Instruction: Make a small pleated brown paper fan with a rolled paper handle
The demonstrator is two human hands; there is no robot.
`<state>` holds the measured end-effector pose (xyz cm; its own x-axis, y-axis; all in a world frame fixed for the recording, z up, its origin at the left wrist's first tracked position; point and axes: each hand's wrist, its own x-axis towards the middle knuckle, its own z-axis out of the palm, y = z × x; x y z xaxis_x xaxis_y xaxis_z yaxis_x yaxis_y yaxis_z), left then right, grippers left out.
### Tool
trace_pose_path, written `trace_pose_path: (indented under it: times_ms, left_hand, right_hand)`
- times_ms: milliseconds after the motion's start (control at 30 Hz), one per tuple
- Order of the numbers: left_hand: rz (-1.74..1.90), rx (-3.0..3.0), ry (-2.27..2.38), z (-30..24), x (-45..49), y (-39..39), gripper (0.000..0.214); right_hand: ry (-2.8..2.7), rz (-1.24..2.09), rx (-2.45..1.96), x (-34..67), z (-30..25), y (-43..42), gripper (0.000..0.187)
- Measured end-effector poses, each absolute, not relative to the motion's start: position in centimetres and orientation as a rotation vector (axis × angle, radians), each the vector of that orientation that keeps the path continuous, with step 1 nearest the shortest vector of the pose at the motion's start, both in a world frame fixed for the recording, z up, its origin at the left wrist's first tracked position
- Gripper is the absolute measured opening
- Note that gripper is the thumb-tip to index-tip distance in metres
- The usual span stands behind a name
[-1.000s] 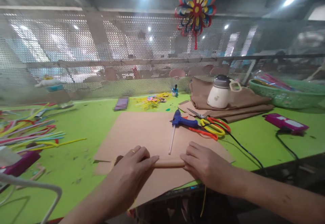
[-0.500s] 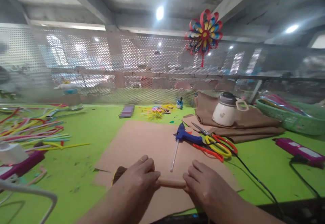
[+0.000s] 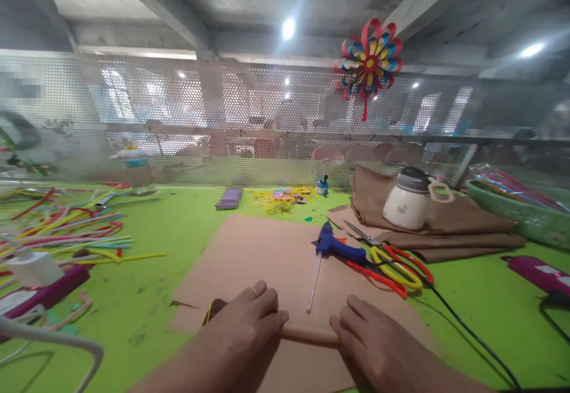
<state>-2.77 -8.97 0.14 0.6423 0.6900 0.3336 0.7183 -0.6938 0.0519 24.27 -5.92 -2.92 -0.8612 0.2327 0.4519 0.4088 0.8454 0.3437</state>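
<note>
Tan roll is lying crosswise at the frame's lower centre | left hand and right hand are pinching it, apart | careful handling likely means pressing evenly

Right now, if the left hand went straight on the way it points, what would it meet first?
The left hand would probably meet the white stick of the blue glue gun first. How high the hand is above the brown paper is unclear, so it might pass over.
</note>
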Motion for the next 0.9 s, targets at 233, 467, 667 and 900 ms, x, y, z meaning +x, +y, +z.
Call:
trace_pose_path:
  times_ms: [233, 467, 667, 900]
  left_hand:
    - [-0.303, -2.694, -1.293, 1.2, -2.0, -9.8, 0.012]
    - [-0.117, -2.734, -1.334, 1.9, -1.8, -10.1, 0.009]
    - [-0.152, -2.723, -1.268, 1.4, -2.3, -10.0, 0.01]
    - [-0.174, -2.672, -1.281, 1.5, -1.9, -10.3, 0.017]
  right_hand:
    - [-2.641, -0.487, -0.656, 24.2, -2.2, -5.8, 0.026]
    - [-2.603, -0.247, -0.666, 21.5, -1.7, -6.5, 0.013]
    - [-2.572, -0.279, -0.578, 23.0, -2.3, -6.2, 0.015]
    - [-2.701, 0.083, -0.747, 26.0, -1.4, -6.6, 0.02]
